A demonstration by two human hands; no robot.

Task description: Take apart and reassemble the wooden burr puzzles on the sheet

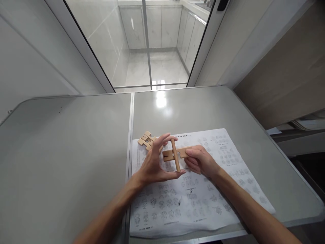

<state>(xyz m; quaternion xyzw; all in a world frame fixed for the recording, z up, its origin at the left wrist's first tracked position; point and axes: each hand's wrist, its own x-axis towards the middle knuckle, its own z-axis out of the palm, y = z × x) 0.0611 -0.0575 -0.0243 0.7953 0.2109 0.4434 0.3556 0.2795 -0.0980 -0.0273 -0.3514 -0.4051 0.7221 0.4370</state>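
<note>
My left hand point(154, 162) grips a round wooden dowel point(175, 159) by its two ends, between the thumb below and a finger above. Pinched in my right hand point(200, 159) is a flat notched wooden piece point(168, 155) with a dark mark like an M near its left end. The dowel crosses this flat piece, and the two look to be touching at the notches. Behind my left fingers, several more notched wooden pieces point(146, 139) lie together on the sheet's upper left corner, partly hidden by the hand.
Under my hands a large printed sheet point(198, 210) with many small line drawings covers part of the grey table point(76, 152). A metal seam point(130, 125) runs across the tabletop left of the sheet. Beyond the far edge stands a glass door point(152, 67); shelving point(304, 125) is at the right.
</note>
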